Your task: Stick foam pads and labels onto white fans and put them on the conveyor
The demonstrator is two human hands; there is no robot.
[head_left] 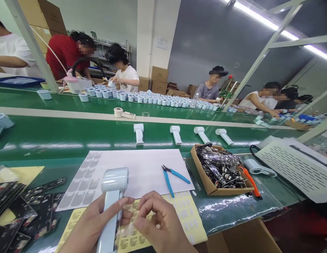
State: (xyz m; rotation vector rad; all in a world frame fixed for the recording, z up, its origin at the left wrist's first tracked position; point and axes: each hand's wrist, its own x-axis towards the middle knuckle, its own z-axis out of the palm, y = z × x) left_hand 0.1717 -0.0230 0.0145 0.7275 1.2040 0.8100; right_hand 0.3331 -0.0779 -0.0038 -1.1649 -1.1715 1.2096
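Note:
My left hand (pixel 96 221) is wrapped round the handle of a light blue plastic handheld device housing (pixel 114 181), its round head pointing up and away from me. Close beside it on the right, my right hand (pixel 160 221) has thumb and fingers curled together in a pinch. Whatever sits between those fingertips is too small to make out. Under both hands lies a yellow sheet of small labels (pixel 187 214). Behind the housing rests a white sheet with grey stickers (pixel 84 179), and blue-handled side cutters (pixel 170 177) lie on it.
Circuit boards (pixel 39 211) pile up at left. A cardboard tray of boards (pixel 221 168) stands at right, beside an orange-handled tool (pixel 251 182). Several white housings (pixel 175 135) lie on the green conveyor belt (pixel 73 131). Co-workers (pixel 126 73) sit across, behind rows of blue cups (pixel 152 100).

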